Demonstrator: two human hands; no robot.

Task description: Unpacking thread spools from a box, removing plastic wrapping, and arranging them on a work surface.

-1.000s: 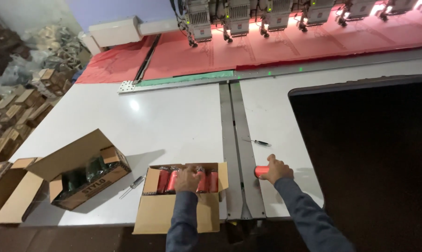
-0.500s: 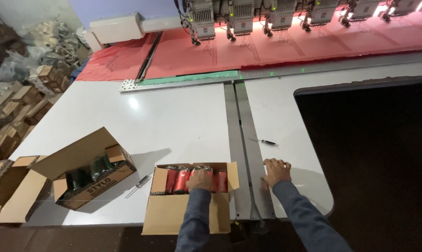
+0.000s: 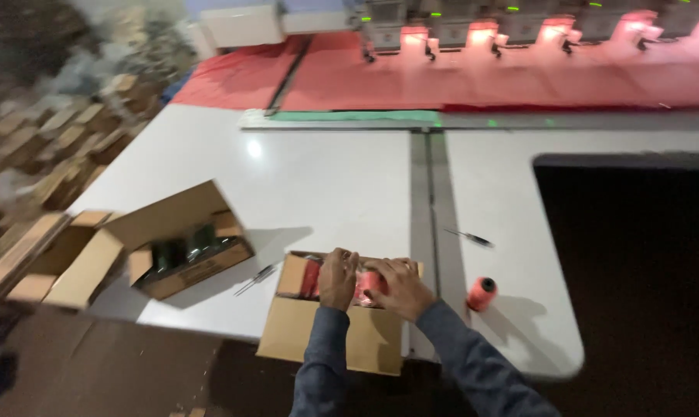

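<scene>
Both of our hands are working inside the open cardboard box (image 3: 342, 340) at the near edge of the white table (image 3: 318, 185), which is holding a row of red thread spools (image 3: 309, 278) lying side by side. Our left hand (image 3: 338, 276) is curling down over the spools, fingers bent around them, though we cannot tell exactly how many it is gripping. Our right hand (image 3: 396, 287) is closing around one red spool (image 3: 369, 286) at the box's right end; blur is hiding which way its long axis is running. One more red spool (image 3: 481, 293) is standing upright on the table just right of the box, its open core facing up. Half a second ago our right hand was lying flat over that spot outside the box; now it is inside, and the upright spool is standing free.
</scene>
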